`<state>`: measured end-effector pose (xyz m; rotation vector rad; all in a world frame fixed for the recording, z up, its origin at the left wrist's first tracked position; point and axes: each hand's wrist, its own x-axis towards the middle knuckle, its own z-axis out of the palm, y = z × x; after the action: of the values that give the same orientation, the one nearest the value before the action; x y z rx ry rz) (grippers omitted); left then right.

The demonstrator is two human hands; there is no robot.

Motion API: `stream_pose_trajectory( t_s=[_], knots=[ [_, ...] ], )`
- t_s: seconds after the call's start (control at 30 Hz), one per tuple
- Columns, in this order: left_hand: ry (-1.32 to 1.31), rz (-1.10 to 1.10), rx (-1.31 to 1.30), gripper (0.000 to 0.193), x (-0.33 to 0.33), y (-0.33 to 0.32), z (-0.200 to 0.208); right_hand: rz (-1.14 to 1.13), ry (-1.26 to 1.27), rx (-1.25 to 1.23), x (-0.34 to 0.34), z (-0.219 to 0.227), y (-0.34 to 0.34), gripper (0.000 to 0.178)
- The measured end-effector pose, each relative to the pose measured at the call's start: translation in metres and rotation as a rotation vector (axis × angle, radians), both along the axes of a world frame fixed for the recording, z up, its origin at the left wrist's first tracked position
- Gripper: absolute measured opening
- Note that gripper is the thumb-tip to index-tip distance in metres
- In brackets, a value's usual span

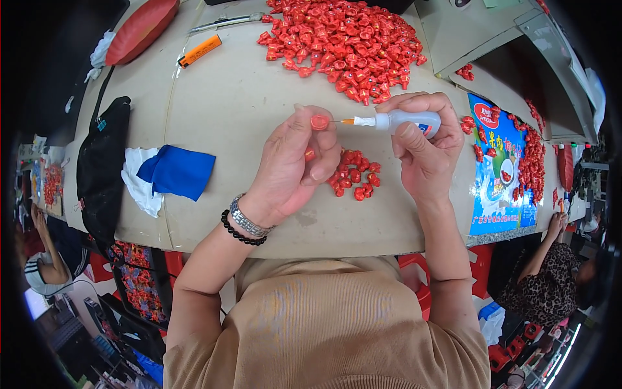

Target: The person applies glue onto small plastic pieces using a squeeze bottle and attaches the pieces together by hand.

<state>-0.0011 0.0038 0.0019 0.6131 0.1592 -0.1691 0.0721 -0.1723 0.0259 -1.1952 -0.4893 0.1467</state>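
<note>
Left hand (283,155): raised over the worktop (246,84), its grip closed, thumb and fingertips pinching one red piece; another bit of red shows by the curled fingers, mostly hidden.
Red piece (320,122): up off the worktop at those fingertips, turned toward the right hand.
Right hand (424,139): grip wrapped round a clear squeeze bottle (414,121), held on its side, thumb along the near face; how hard it presses, I can't tell.
Needle (337,121): thin, beyond the orange tip (348,121), pointing straight at the piece; touching or just short of it, I can't tell from here.
Work in hand: dosing the piece from the bottle, I'd judge; glue seems likely, though no drop shows.
Next move calls for: both hands steady, needle lined up on the piece, a light squeeze.
Risk: too much pressure could flood the piece or wet the fingertips.
Small cluster (355,175): red pieces lying loose below, between the hands.
Big heap (350,45): many more beyond, at the far side.
</note>
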Motion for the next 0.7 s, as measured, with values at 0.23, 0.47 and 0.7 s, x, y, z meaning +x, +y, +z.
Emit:
stream_pose_trajectory(
  t_s=[0.23, 0.47, 0.7],
  knots=[
    [-0.02, 0.016, 0.054, 0.035, -0.0005, -0.0005, 0.0005, -0.005, -0.017, -0.048, -0.001, 0.0005, -0.0004, 0.019],
    [-0.059, 0.031, 0.096, 0.036, -0.0006, -0.0012, -0.0003, -0.025, -0.053, -0.089, -0.0006, -0.0003, -0.0009, 0.02],
    [-0.077, 0.05, 0.189, 0.037, -0.0014, -0.0024, 0.0029, -0.023, -0.034, -0.036, -0.0011, 0.0017, -0.0034, 0.021]
  ],
)
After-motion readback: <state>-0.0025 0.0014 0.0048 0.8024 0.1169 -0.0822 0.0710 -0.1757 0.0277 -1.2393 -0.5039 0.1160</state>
